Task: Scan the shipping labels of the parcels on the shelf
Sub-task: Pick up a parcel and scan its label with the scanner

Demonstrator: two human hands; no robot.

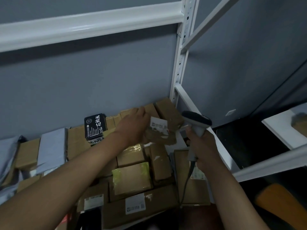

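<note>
At the far left of the shelf lie soft grey poly mailers (51,147), slack and faintly glossy, beside flat-sided brown cardboard boxes (131,178) packed edge to edge; a black printed carton (95,126) leans up behind them. Further right, the left hand (132,126) grips a crumpled brown parcel (163,133), lifted above the stack near the shelf's right end, its white shipping label (158,126) turned up and toward the scanner. The paper wrap looks creased and taped, so the label may buckle and the barcode fail to read. Right again, the right hand (201,140) is wrapped around the grip of a pale plastic handheld scanner (196,121) with a dark head, held just beside the parcel. Its grey cable (186,181) trails down over the boxes and could snag one and drag it off the white metal shelf frame (180,63).
</note>
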